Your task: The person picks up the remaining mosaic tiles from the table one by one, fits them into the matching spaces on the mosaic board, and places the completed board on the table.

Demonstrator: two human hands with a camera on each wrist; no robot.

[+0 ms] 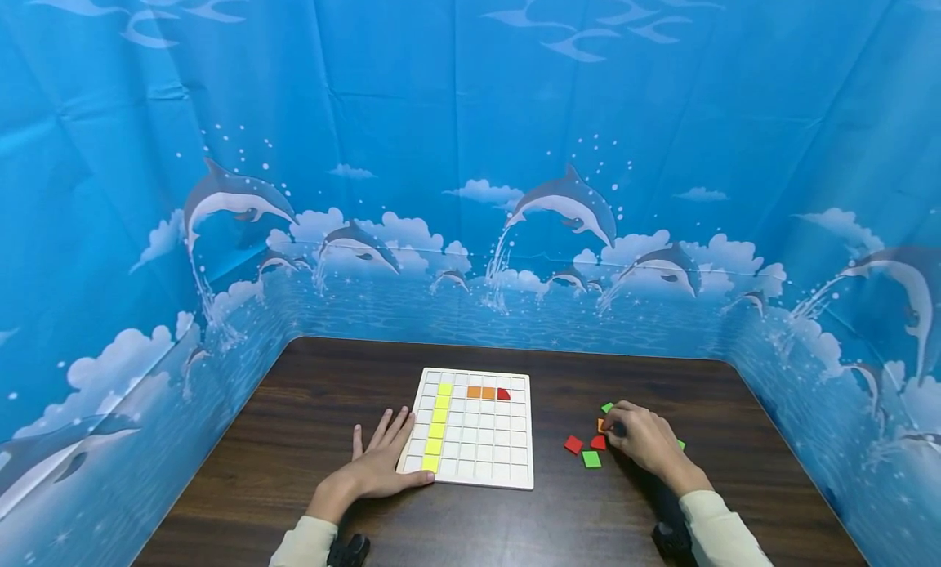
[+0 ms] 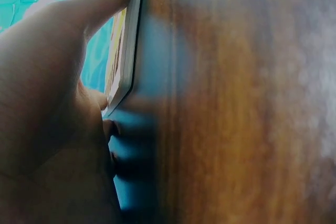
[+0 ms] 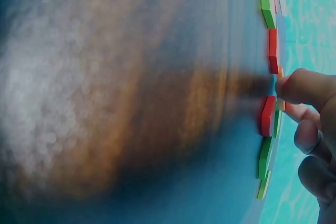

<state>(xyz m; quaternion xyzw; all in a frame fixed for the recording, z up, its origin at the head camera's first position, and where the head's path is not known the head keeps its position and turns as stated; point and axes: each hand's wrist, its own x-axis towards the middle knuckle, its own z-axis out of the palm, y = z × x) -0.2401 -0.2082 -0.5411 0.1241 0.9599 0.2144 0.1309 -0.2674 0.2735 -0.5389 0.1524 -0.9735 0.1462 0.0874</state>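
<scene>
Head view: set at your head, farthest off, looking forward and down across the tabletop (image 1: 478, 526) to the backdrop (image 1: 456, 126), with your left hand (image 1: 375, 467) and right hand (image 1: 650, 444) both in frame. Left wrist view: low and close, looking past your thumb at the board (image 1: 488, 453) nearly edge-on, the tabletop turned upright at right. Right wrist view: equally low and close, facing the tiles (image 1: 591, 460) by your fingers, the tabletop upright at left. Your head view shares the board with the left wrist, the tiles with the right.
</scene>
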